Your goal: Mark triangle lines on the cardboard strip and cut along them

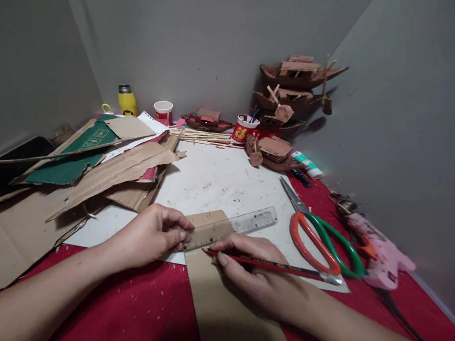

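Note:
A strip of brown cardboard (209,290) lies lengthwise before me, partly on a white sheet. Across its upper part rests a clear plastic ruler (251,221), tilted up to the right. My left hand (160,230) pinches the ruler's left end against the cardboard, thumb and fingers closed. In my right hand (253,269) is a dark red pencil (268,264), its tip at the cardboard just below the ruler's lower edge. Short dark marks show on the cardboard above the ruler. Scissors (315,242) with orange and green handles lie right of my right hand.
Torn cardboard pieces (115,169) are heaped at the left. Thin wooden sticks (200,135), paper cups (163,111) and a yellow bottle (127,100) stand at the back. Brown model boats (275,151) are stacked back right. A pink glue gun (379,254) lies at the right edge.

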A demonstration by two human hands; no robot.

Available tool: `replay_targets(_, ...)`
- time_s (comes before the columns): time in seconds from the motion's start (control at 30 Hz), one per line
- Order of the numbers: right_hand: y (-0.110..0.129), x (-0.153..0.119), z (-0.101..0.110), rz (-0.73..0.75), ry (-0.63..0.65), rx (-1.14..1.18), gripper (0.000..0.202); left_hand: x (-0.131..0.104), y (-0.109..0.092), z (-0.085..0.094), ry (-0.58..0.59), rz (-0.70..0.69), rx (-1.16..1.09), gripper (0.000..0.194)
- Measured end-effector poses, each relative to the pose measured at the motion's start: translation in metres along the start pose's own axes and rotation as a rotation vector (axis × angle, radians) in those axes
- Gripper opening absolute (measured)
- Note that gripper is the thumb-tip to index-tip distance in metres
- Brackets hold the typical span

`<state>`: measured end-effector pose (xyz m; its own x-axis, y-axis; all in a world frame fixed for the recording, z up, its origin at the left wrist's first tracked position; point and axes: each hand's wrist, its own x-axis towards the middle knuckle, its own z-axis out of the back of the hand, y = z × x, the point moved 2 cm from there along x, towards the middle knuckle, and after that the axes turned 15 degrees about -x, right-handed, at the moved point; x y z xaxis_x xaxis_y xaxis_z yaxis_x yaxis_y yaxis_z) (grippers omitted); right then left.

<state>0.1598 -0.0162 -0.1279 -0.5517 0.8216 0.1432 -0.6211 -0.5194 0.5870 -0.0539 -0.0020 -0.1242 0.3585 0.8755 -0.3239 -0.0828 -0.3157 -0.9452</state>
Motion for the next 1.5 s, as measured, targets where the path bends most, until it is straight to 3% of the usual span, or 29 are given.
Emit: replay_targets(1.5, -0.0008, 0.0016, -0.0002, -0.024, 0.03, 0.011, 0.016, 0.0001, -0.0021, 0.0005, -0.025, -0.015, 0.052, 0.028)
